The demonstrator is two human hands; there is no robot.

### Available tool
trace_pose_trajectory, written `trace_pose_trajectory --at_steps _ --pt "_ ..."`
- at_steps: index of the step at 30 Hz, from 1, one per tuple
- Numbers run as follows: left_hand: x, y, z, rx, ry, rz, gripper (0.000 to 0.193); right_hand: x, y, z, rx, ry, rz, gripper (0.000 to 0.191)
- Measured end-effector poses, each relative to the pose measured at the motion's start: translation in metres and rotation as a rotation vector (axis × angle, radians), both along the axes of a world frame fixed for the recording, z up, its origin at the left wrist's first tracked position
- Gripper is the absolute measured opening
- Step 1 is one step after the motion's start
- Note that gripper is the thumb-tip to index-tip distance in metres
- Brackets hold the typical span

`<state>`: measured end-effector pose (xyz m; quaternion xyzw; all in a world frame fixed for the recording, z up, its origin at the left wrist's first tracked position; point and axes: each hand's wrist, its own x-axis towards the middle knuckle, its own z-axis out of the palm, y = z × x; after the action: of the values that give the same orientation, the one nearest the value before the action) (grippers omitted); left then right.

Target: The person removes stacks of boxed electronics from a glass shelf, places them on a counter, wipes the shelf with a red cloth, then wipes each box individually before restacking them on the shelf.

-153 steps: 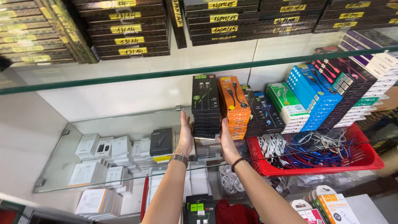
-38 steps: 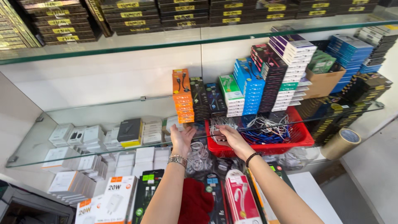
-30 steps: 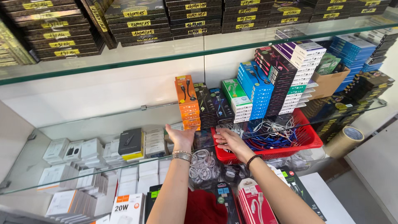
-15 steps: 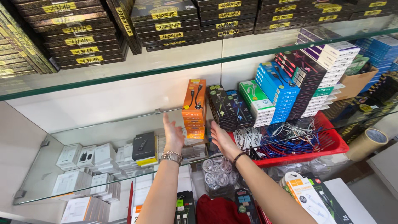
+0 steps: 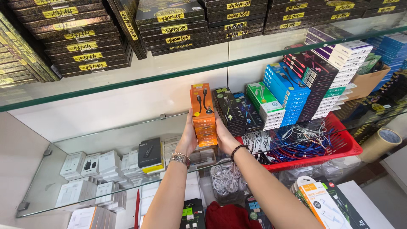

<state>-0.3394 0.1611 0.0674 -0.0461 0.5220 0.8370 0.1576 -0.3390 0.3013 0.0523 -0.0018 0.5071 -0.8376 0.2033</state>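
Bright, even daylight fills the scene; soft shadows fall under the glass shelf [image 5: 127,85], which shows faint glare. Focus is sharp, edges slightly bowed by wide-angle distortion.

**Tight on the right, open on the left**

The stack of orange boxes [image 5: 204,115] stands on the glass shelf [image 5: 106,140] with dark boxes [image 5: 231,111] pressed just beside it on the right; no gap shows there. To its left, bare glass runs back to the wall, leaving open room. Forward of that lie a black box [image 5: 149,152] and white boxes [image 5: 91,164]. The upper glass shelf [image 5: 127,82] caps the space overhead. The red basket [image 5: 339,146] of cables blocks the far right, apparently to the shelf edge.
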Motion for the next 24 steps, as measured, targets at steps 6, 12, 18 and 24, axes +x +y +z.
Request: trace_pose_trajectory --at_steps 6,12,18,24 --pt "0.055 0.024 0.013 0.024 0.126 0.067 0.088 0.037 0.031 0.018 0.055 0.087 0.158 0.077" --pt "0.125 0.081 0.012 0.075 0.185 0.139 0.088 0.089 0.088 0.022 0.149 0.034 0.267 0.077" --pt "0.18 0.171 0.013 0.18 0.083 0.261 0.084 0.137 0.169 0.022 0.155 0.178 0.251 0.074" --pt "0.237 0.274 0.008 0.199 0.052 0.43 0.083 0.181 0.267 0.023 0.259 0.058 0.369 0.075"
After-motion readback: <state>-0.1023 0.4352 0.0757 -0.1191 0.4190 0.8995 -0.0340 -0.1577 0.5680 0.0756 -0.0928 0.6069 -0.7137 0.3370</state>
